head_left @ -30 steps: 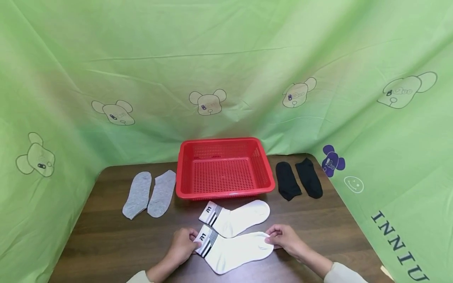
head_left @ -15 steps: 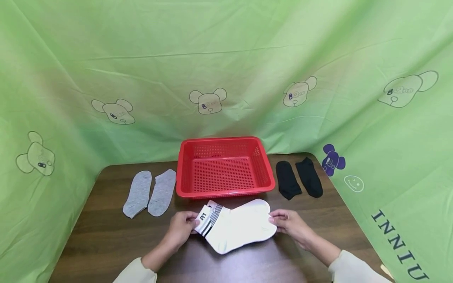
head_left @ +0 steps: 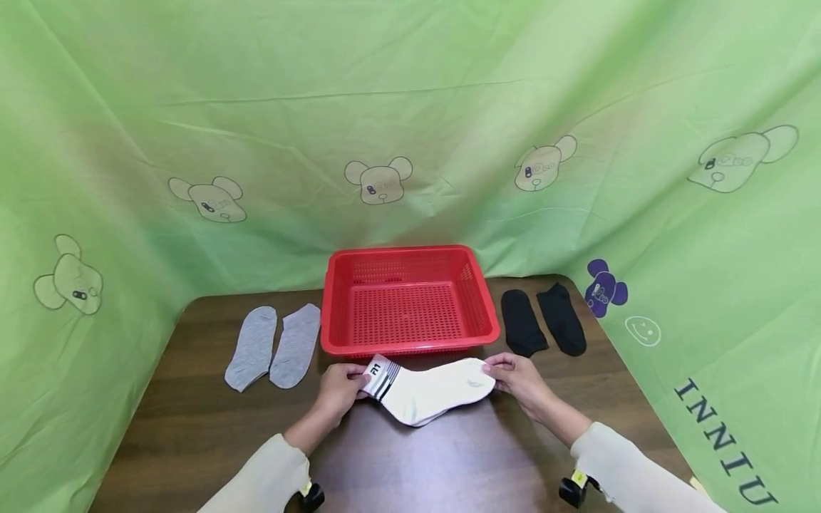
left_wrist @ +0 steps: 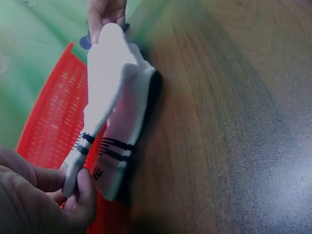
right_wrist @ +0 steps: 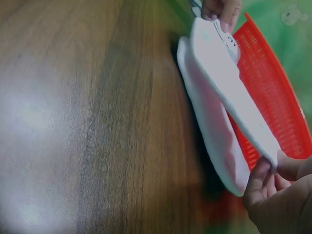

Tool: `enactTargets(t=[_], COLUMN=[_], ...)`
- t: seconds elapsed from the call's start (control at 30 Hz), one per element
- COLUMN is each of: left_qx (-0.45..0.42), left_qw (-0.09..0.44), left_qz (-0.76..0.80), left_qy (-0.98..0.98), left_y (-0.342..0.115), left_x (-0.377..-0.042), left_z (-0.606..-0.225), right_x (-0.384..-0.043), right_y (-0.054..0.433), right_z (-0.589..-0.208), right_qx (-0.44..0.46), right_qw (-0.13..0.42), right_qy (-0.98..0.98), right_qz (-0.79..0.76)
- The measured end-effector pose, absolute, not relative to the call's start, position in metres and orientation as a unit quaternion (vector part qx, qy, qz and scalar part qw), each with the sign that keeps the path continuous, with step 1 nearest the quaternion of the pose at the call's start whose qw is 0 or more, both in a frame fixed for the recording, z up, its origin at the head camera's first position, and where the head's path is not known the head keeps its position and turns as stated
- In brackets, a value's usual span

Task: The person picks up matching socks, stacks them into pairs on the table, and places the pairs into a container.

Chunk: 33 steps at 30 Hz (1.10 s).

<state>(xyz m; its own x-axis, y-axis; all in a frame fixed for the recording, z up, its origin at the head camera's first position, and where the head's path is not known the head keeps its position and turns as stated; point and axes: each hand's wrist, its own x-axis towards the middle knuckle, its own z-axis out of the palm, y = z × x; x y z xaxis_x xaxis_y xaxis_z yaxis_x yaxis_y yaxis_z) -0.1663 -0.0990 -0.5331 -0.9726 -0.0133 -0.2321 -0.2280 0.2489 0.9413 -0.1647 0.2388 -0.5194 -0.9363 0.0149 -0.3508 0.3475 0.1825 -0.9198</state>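
Note:
A white ankle sock [head_left: 436, 388] with black stripes and lettering on its cuff is stretched between both hands. My left hand [head_left: 340, 390] pinches the cuff between thumb and fingers. At the toe end, my right hand [head_left: 516, 377] pinches the fabric. A second white sock [left_wrist: 117, 151] lies under the held one, mostly hidden in the head view. Both wrist views show a gap between the two, the upper sock [right_wrist: 234, 87] held above the lower. Just behind them stands the red basket [head_left: 328, 303], with nothing in it.
Two grey socks [head_left: 253, 348] lie on the wooden table [head_left: 192, 442] left of the basket. A pair of black socks [head_left: 522, 324] lies to its right. Green printed cloth [head_left: 410, 128] hangs behind and along both sides.
Both hands have carried the nearer white sock away from the body, from beside the other white sock to over it. Grey socks, black socks and basket stay put.

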Motion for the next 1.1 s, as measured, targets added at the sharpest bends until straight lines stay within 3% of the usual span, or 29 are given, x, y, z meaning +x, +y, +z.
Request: enactTargets(t=[0.23,0.53,0.77,1.1], left_qx=[-0.072,-0.016,0.004,0.02], left_qw=[0.065,-0.017,-0.016,-0.022], left_qz=[0.57,0.444,0.421,0.388], left_qy=[0.816,0.896,0.907,0.921], left_y=[-0.092,-0.089,-0.087,-0.082], left_x=[-0.17,-0.172,-0.173,-0.173], left_z=[-0.543,-0.548,-0.547,-0.55], right_x=[-0.172,-0.177,-0.178,-0.181], right_y=[0.24,0.237,0.235,0.23], right_z=[-0.529,-0.541,-0.544,-0.545], right_qx=[0.127,0.112,0.098,0.074], right_qw=[0.113,0.078,0.038,0.06], right_qy=[0.774,0.809,0.861,0.872], right_qz=[-0.611,-0.572,-0.499,-0.48])
